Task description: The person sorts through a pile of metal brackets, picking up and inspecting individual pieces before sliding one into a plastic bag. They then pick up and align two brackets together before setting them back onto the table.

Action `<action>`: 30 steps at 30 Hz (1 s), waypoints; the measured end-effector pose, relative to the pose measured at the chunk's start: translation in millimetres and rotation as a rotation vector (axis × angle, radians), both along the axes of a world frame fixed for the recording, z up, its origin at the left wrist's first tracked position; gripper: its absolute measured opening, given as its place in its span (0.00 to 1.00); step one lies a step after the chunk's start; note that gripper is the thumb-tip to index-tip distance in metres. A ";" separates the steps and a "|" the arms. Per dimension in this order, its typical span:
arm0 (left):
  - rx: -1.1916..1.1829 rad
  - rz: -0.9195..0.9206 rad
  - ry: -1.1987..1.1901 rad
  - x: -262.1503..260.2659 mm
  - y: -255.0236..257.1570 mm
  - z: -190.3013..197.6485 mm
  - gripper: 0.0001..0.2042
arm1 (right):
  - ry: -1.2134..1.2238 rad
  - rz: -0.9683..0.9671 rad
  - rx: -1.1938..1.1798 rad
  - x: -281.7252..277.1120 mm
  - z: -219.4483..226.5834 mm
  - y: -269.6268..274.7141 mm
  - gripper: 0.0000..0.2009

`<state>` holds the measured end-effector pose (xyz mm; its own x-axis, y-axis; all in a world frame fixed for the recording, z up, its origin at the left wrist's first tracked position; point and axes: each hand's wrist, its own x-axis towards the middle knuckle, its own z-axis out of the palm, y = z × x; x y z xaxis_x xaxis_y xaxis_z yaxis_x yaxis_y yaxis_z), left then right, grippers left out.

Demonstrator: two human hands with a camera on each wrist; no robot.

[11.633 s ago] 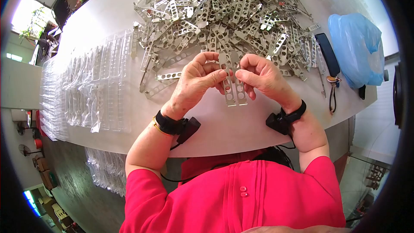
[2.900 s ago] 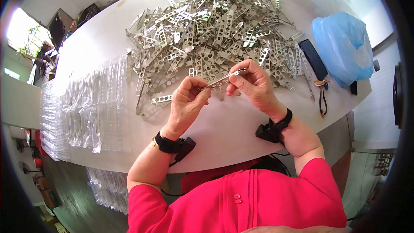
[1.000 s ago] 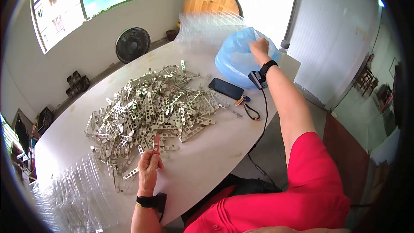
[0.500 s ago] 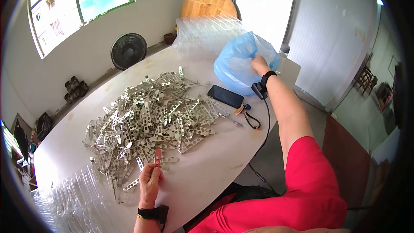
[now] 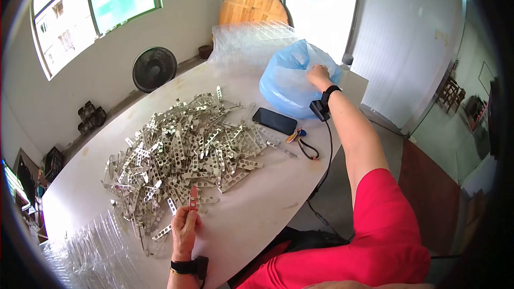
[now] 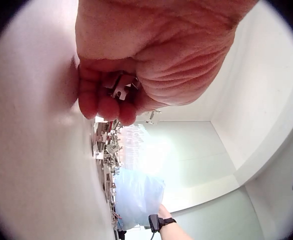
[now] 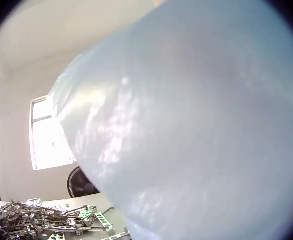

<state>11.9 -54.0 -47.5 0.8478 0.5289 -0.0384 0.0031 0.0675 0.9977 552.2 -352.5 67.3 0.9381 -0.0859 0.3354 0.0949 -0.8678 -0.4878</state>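
My left hand curls around a metal strip jutting forward from it, probably light, stiff and slick, best held by its edges, while my right hand is at the blue bag, its grip unclear to me.

1. Your right hand has left the perforated metal and reached the blue bag
2. Your left hand now holds that metal alone, its holes facing your head camera
3. Your view has swung right, bringing in the black fan
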 end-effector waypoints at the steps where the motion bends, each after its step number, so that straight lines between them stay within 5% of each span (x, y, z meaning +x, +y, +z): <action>1: 0.000 0.006 -0.001 0.2 -0.3 -0.9 0.05 | 0.016 -0.020 -0.009 4.5 1.6 -5.3 0.17; 6: 0.020 0.009 0.031 -0.4 -1.0 3.2 0.05 | 0.016 -0.004 -0.273 73.2 -19.0 -34.9 0.16; 8: 0.025 0.011 0.045 0.1 -1.6 4.9 0.06 | 0.039 0.197 -0.948 41.7 5.6 -35.4 0.14; 12: -0.006 0.031 0.043 1.5 -3.3 5.1 0.04 | -0.062 0.172 -1.020 45.4 7.8 -40.9 0.12; 14: -0.019 0.035 0.052 1.9 -3.1 2.9 0.04 | 0.082 0.075 -0.491 47.7 11.2 -41.0 0.13; 15: -0.022 0.040 0.053 1.9 -2.6 1.5 0.04 | 0.087 0.074 -0.495 48.0 8.3 -41.8 0.13; 17: -0.026 0.043 0.056 2.3 -2.9 1.8 0.04 | -0.063 -0.066 -0.132 46.1 3.0 -43.3 0.14; 20: -0.017 0.040 0.067 2.1 -3.3 3.6 0.04 | -0.246 -0.094 0.002 26.1 8.1 -38.0 0.15; 30: -0.036 0.009 0.016 1.2 0.8 -0.7 0.05 | -0.236 -0.017 0.010 -13.1 26.5 -38.9 0.15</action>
